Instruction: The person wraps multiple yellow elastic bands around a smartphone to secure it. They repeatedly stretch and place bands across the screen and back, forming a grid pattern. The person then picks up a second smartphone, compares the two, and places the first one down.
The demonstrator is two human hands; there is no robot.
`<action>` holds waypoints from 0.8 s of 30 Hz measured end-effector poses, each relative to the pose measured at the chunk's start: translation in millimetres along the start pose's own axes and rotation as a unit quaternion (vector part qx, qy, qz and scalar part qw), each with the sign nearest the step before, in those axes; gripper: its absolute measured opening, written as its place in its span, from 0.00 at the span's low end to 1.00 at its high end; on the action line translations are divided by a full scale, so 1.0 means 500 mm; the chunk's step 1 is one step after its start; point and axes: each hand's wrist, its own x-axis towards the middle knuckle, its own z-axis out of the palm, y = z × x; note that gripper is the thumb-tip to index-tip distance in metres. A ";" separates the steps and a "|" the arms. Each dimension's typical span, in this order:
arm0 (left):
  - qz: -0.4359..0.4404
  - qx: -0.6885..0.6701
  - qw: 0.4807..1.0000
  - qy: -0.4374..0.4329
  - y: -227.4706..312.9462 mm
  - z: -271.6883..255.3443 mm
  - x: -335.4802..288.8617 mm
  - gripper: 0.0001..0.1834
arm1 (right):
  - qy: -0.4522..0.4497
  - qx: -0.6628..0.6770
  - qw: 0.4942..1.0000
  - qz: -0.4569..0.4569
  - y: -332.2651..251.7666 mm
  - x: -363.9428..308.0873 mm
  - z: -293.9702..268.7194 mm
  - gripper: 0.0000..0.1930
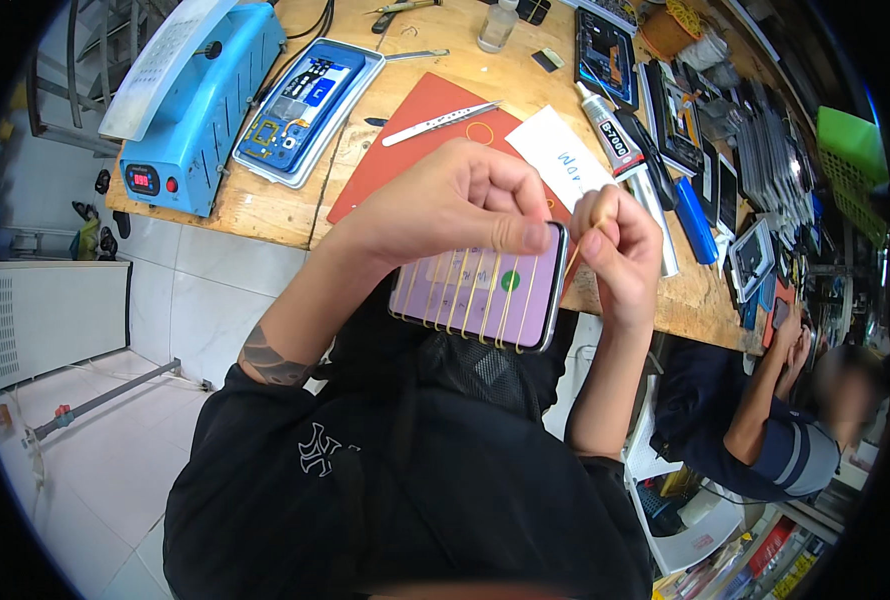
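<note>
Left hand (465, 205) clamped over phone's (480, 295) upper edge, thumb pressed at its right corner; bands (485, 300) wound across phone below that grip. Right hand (620, 250) just right of it, pinching a band end beside the same corner. Behind the grip, on bench (265, 205): mat (405, 165) with tweezers (440, 122) on it, card (560, 150) to its right, glue tube (610, 130) further right. Far left behind: machine (190, 110), with opened phone (300, 105) in tray between it and mat. Right and below: another person (775, 430).
</note>
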 end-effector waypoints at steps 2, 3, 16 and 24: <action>-0.053 0.044 0.997 -0.036 0.001 0.001 0.002 0.14 | -0.009 0.025 1.000 0.004 0.005 0.020 0.005 0.23; -0.069 0.058 0.994 -0.058 0.000 0.002 0.003 0.14 | -0.018 0.016 1.000 0.002 0.004 0.028 0.014 0.22; 0.125 0.072 0.968 0.206 -0.010 -0.012 0.017 0.12 | 0.062 -0.396 0.874 -0.275 -0.097 0.007 0.099 0.12; 0.238 0.117 0.902 0.341 -0.009 -0.001 0.008 0.13 | 0.146 -0.310 0.896 -0.281 -0.037 0.026 0.120 0.26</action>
